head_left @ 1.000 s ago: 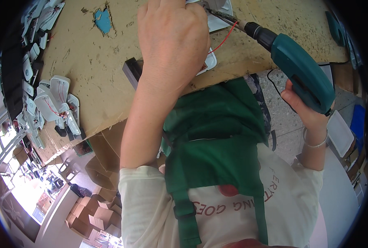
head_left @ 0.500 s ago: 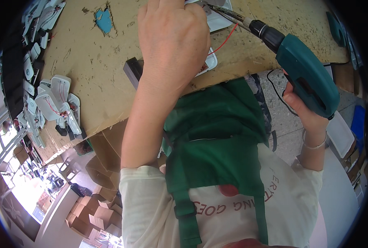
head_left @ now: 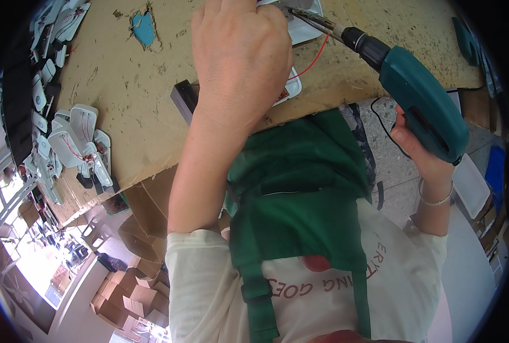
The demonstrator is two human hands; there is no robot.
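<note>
My left hand (head_left: 242,54) is over the workbench, back up and fingers curled; the fingertips are hidden, as is whatever they grip. Beside it lies a white plastic housing (head_left: 310,30), cut off by the top edge. My right hand (head_left: 423,150) is closed round the handle of a teal soldering gun (head_left: 423,100), whose thin metal tip points left over that housing, close to my left fingers. A red wire (head_left: 318,60) curves from near the tip down to a second white piece (head_left: 294,86), partly covered by my left hand.
A dark block (head_left: 183,100) sits beside my left wrist. Wired white housings (head_left: 74,140) are piled at the left of the cardboard-covered bench (head_left: 134,91), by a long row of similar parts. Cardboard boxes (head_left: 120,294) stand on the floor at lower left. A black cord (head_left: 383,123) hangs near the bench edge.
The soldering gun's body has shifted a touch to the left. My left hand has moved very slightly right. Both grips look the same.
</note>
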